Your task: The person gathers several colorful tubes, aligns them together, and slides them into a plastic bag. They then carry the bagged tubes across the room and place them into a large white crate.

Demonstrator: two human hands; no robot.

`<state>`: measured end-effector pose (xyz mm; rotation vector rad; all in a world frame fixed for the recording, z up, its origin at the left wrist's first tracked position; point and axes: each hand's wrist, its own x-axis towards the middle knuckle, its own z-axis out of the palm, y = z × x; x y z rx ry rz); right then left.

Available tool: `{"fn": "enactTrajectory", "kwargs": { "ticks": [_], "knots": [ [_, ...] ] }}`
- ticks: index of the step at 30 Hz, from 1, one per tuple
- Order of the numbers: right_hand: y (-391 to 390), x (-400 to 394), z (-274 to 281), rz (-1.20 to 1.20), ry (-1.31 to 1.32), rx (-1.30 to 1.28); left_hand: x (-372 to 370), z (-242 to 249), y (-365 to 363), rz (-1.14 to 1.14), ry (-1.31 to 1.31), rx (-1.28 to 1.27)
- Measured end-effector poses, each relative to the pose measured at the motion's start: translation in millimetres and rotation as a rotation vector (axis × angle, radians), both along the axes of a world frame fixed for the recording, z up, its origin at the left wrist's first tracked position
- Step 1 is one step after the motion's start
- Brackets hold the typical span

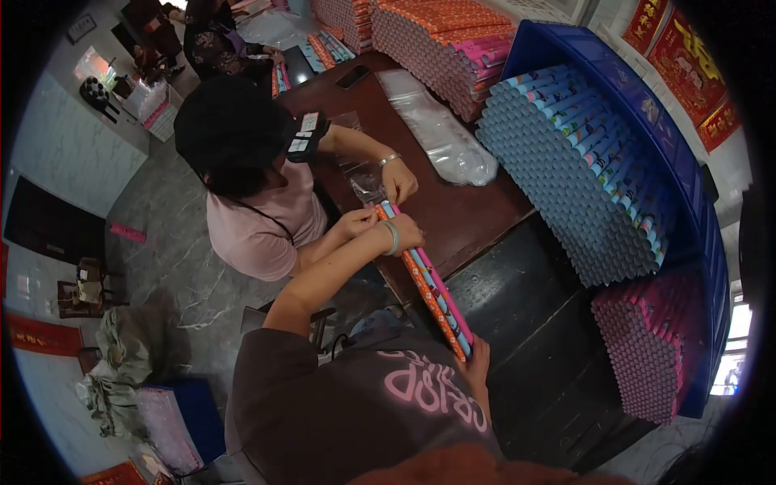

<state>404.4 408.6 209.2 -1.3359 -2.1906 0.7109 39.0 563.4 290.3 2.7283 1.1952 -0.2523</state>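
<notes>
A bundle of patterned paper rolls (432, 288) in orange, light blue and pink slants from the table edge toward my body. My left hand (406, 234), with a pale green bangle at the wrist, is wrapped round its far part. At the near end, my right hand (477, 364) grips the rolls from the side and end. Just beyond my left hand, a co-worker's hands (376, 212) work at the far end of the bundle, where a clear plastic bag (365, 184) lies crumpled.
The brown table (440, 217) bears a stack of clear bags (436, 129), a phone (352, 77) and piled orange rolls (444, 48). To the right, a blue bin (687, 162) holds stacked blue rolls (566, 174) and pink rolls (643, 347). The co-worker (259, 202) sits close at left.
</notes>
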Motion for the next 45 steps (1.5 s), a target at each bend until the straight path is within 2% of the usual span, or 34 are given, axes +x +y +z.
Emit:
{"fn": "enactTrajectory", "kwargs": {
  "ticks": [8,14,26,28,30,32,34,36,39,45],
  "knots": [
    [-1,6,-18,0.017,0.022,-0.018,3,-3,-3,-0.015,0.075,-0.064],
    [0,8,-6,0.005,-0.007,-0.002,10,-3,-3,-0.002,0.082,-0.04],
    [-11,19,2,-0.079,-0.052,-0.01,28,-14,6,-0.045,-0.004,-0.012],
    [-13,20,7,-0.097,-0.063,-0.021,27,-14,8,-0.159,-0.11,0.153],
    [-13,28,13,-0.113,-0.062,-0.011,34,-27,4,-0.113,-0.099,0.079],
    [-21,49,19,-0.115,-0.112,-0.024,54,-33,-2,-0.037,0.003,-0.071],
    [-36,73,29,-0.122,-0.135,-0.036,84,-49,-8,-0.065,-0.08,-0.102],
    [-56,99,39,-0.168,-0.159,-0.053,121,-69,-11,-0.13,-0.116,-0.147],
    [-87,138,50,-0.249,-0.213,-0.06,177,-73,-18,-0.236,-0.112,-0.196],
    [-140,205,47,-0.328,-0.272,-0.06,264,-88,-37,-0.392,-0.288,-0.268]
  ]
}}
